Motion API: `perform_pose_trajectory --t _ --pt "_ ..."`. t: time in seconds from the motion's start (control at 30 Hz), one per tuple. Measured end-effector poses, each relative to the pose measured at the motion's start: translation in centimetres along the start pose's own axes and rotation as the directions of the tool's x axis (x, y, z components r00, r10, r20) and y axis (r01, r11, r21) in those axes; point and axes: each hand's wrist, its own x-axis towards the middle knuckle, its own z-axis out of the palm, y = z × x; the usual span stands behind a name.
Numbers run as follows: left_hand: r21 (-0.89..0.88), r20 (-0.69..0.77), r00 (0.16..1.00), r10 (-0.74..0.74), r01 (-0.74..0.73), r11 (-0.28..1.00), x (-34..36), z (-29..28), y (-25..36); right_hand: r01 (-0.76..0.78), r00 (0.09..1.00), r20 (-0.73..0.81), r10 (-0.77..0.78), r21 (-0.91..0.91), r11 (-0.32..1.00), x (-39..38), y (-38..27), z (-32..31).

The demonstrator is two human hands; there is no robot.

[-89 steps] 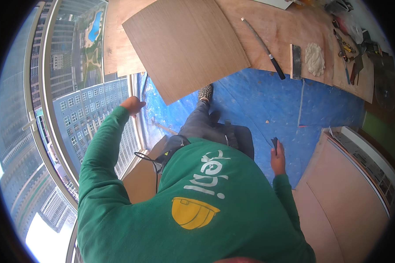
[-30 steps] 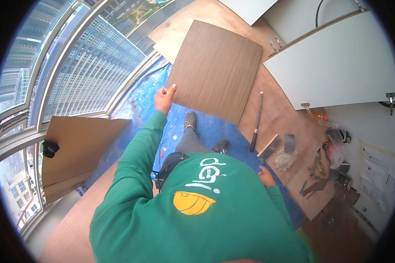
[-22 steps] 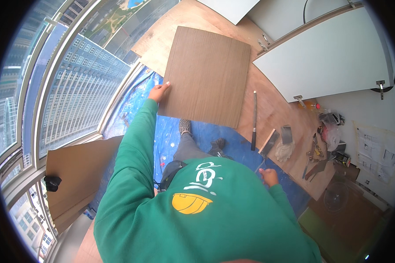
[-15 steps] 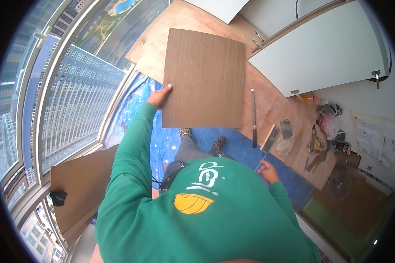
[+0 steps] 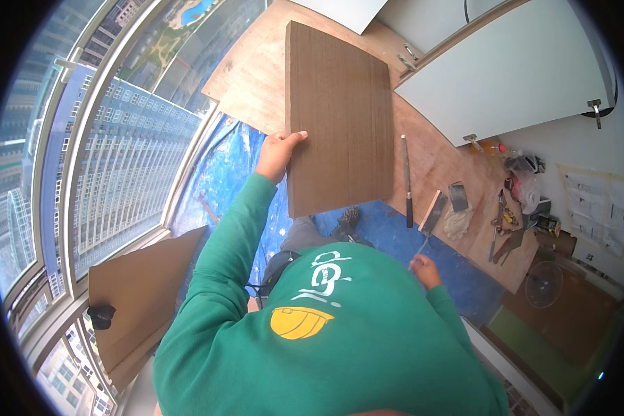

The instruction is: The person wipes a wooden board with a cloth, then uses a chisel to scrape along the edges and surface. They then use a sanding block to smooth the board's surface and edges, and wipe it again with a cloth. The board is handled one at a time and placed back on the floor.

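My left hand (image 5: 281,154) grips a brown wood-grain panel (image 5: 340,125) by its left edge, thumb on the face and the other fingers hidden behind. The panel is tilted, so its thick left edge shows. My right hand (image 5: 425,271) is closed low by my right side; what its fingers hold, if anything, I cannot make out. Just beyond it, a thin metal shank runs from a tool with a wooden strip and dark face (image 5: 433,212). Right of the panel lies a long bar with a black handle (image 5: 407,182).
A plywood surface (image 5: 430,163) holds a pale glove (image 5: 457,222), a dark flat block (image 5: 457,197) and several hand tools. White cabinet doors (image 5: 513,69) stand at the upper right. Blue sheeting (image 5: 464,284) covers the floor, and cardboard (image 5: 142,298) leans near the windows at left.
The panel has turned and shifted right and up, exposing its left edge. My left hand moved right with it, still gripping. My right hand stays almost in place.
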Motion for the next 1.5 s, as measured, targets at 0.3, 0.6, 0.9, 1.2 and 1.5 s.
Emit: perform_pose_trajectory --t 0.3,0.6,0.9,1.2,1.5 --pt "0.13 0.163 0.984 -0.065 0.044 0.991 -0.5 5.7 6.7 0.069 0.998 0.014 -0.068 -0.082 0.994 3.5 -1.2 -0.8" --pt "-0.067 0.001 0.982 0.188 -0.188 0.98 -3.2 13.3 7.5 0.257 0.966 0.023 -0.257 -0.152 0.954 10.6 -2.0 -3.4" --pt "-0.301 -0.315 0.925 0.212 -0.309 0.902 -11.1 14.2 4.9 0.269 0.962 0.048 -0.27 -0.36 0.893 16.2 -9.9 -3.1" --pt "-0.524 -0.461 0.869 0.18 -0.43 0.736 -7.3 16.1 -5.7 0.476 0.871 0.124 -0.475 -0.448 0.757 19.2 -10.9 -0.6" --pt "-0.769 -0.309 0.951 -0.004 -0.248 0.589 -7.0 17.9 -15.5 0.125 0.975 0.12 -0.189 0.41 0.904 14.4 -5.9 -9.0"
